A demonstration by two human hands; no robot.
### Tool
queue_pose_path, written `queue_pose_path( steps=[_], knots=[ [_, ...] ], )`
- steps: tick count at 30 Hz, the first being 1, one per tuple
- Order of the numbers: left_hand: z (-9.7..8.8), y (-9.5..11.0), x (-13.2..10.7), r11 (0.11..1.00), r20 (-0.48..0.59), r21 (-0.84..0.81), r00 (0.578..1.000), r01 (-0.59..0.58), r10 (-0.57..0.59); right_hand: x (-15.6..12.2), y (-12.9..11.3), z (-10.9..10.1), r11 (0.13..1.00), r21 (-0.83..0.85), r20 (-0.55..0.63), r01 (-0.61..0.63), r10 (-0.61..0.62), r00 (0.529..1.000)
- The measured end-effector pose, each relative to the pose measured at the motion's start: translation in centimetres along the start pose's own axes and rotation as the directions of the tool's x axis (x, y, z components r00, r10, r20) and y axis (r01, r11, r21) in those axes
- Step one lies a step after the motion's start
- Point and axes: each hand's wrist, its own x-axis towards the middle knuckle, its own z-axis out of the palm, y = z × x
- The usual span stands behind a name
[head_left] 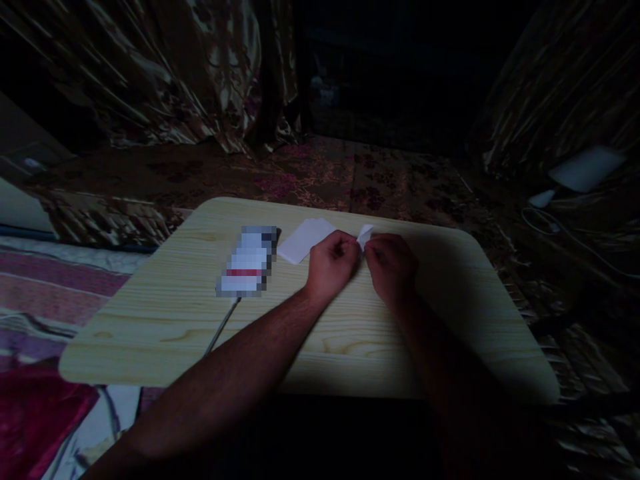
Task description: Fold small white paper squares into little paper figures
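Between my two hands is a small white piece of paper (365, 235), folded or creased, its upper end sticking up above the fingers. My left hand (334, 260) pinches it from the left, fingers curled. From the other side my right hand (393, 265) grips it, thumb and fingertips pressed together. Both hands are just above the table, close to each other. Behind my left hand a stack of white paper sheets (304, 240) lies flat. The lower part of the held paper is hidden by the fingers.
A phone (246, 261) with a blurred-out screen lies at the left on the pale wooden table (330, 340), a cable (223, 325) running from it toward me. Patterned curtains (215, 73) hang behind. Off to the right stands a white device (586, 169) with a cord.
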Motion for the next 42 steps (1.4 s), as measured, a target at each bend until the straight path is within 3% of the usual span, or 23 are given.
queue_pose_path(
  steps=[8,28,42],
  knots=[
    [-0.15,0.10,-0.07,1.000,-0.027,-0.001,1.000,-0.004,0.004,-0.20,0.15,0.14,1.000,0.028,0.009,0.004,-0.005,1.000],
    [-0.49,0.07,0.02,1.000,0.026,-0.029,1.000,0.000,0.000,-0.20,0.22,0.04,0.998,0.040,0.014,0.050,-0.050,0.999],
    [0.04,0.68,0.08,0.940,0.042,-0.251,0.973,0.232,-0.229,-0.05,-0.17,-0.24,0.975,-0.139,0.044,0.171,-0.167,0.985]
  ],
)
